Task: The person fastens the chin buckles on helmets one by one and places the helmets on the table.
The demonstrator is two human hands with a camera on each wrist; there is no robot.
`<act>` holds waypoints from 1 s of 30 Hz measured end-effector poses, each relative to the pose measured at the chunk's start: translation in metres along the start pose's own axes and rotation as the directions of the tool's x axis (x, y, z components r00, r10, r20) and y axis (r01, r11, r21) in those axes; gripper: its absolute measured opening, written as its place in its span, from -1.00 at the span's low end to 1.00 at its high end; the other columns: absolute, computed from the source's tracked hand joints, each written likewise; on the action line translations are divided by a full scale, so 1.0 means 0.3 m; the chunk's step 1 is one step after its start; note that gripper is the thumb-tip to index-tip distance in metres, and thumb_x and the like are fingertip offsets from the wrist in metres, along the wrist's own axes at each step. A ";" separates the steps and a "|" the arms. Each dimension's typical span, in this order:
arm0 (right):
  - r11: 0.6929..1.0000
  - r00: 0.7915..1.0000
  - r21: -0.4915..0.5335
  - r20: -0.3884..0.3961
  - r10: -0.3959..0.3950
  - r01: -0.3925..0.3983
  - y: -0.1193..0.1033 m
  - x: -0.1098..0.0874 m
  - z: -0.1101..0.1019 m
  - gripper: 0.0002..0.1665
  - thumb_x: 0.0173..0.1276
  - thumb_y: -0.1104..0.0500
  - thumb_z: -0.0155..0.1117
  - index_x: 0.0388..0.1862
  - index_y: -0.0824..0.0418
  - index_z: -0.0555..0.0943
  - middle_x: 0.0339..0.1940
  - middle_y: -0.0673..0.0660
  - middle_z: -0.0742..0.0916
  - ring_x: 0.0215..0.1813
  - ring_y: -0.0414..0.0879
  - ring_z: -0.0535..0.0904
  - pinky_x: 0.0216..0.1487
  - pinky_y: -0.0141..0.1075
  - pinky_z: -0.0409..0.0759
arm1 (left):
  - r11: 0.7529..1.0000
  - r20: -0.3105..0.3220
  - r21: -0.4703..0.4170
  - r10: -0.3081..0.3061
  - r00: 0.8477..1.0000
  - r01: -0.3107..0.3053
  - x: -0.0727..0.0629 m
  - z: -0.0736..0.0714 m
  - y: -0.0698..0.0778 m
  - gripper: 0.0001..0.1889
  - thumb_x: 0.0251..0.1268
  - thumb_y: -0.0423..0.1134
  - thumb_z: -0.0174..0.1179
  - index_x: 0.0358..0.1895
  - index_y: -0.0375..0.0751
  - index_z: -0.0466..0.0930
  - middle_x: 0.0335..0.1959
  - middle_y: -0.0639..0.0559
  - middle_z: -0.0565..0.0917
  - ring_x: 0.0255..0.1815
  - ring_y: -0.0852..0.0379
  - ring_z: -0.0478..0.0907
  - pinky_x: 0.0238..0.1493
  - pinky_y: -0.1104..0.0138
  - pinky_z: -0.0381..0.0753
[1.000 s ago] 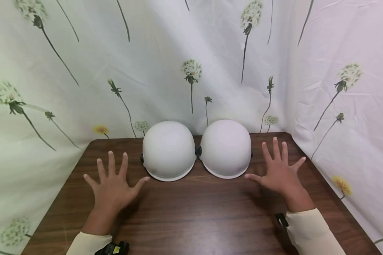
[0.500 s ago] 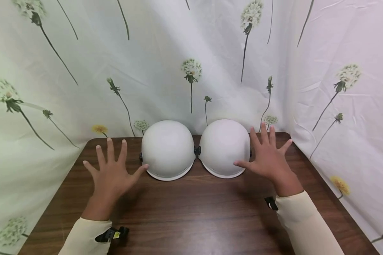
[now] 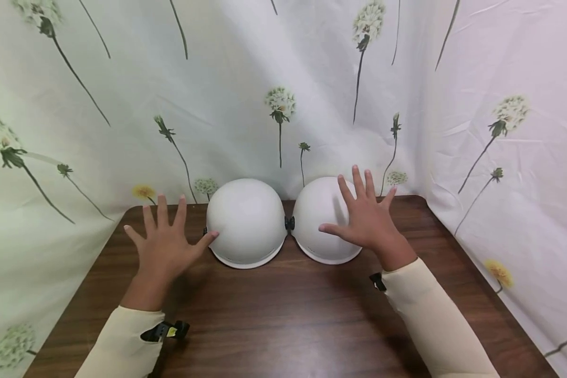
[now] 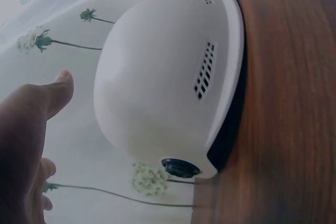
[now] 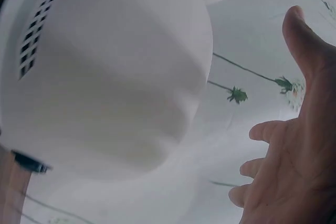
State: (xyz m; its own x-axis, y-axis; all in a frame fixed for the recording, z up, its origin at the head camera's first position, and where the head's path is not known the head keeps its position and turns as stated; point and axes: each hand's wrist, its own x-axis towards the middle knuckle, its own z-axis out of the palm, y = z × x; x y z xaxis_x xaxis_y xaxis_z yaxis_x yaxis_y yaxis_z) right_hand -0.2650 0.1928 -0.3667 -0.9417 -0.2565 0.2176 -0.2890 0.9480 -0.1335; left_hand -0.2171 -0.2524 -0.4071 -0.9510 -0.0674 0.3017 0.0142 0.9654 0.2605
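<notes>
A pale curtain [image 3: 245, 94] printed with dandelions hangs behind and to both sides of a dark wooden worktop [image 3: 293, 315]. At the worktop's far edge, against the curtain, two white helmets sit side by side, domes up and rims flat on the wood, almost touching where a black knob shows between them. The left helmet [image 3: 245, 221] lies left of that knob, the right helmet [image 3: 323, 218] right of it; both look nearly round, so no long axis can be told. The left hand [image 3: 163, 247] has its fingers spread and straight, thumb tip at the left helmet's side. The right hand [image 3: 366, 218] hovers over the right helmet's dome, fingers spread, gripping nothing.
</notes>
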 end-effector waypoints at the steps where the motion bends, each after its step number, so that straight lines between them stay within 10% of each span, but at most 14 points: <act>1: 1.000 1.000 0.000 -0.006 -0.009 0.009 -0.006 0.008 0.003 0.57 0.17 -0.82 0.21 0.89 -0.13 -0.20 0.88 0.10 -0.34 0.88 0.27 -0.48 0.46 0.79 -0.46 | 1.000 -0.004 -0.011 0.002 1.000 -0.002 0.003 0.001 0.003 0.29 0.27 0.70 0.10 0.85 -0.01 -0.17 0.83 -0.43 -0.29 0.78 -0.67 -0.36 0.40 -0.80 -0.36; 30: 0.971 0.972 0.154 -0.179 -0.155 0.184 -0.193 0.170 0.113 0.36 0.33 -0.62 0.30 0.87 -0.05 0.01 0.91 0.12 -0.15 0.90 0.14 -0.46 0.63 0.61 -0.47 | 0.983 0.066 -0.182 0.004 0.998 0.008 0.104 0.064 0.073 0.26 0.37 0.64 0.08 0.85 -0.01 -0.28 0.84 -0.37 -0.38 0.79 -0.65 -0.29 0.51 -0.70 -0.11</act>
State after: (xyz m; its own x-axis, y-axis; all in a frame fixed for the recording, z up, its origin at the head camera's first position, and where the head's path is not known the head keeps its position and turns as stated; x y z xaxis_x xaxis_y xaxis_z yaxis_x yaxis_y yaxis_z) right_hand -0.3021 0.1184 -0.3806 -0.8393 -0.3628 0.4050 -0.4800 0.8442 -0.2387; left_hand -0.2524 -0.2285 -0.4096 -0.9693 -0.0471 0.2414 0.0621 0.9030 0.4252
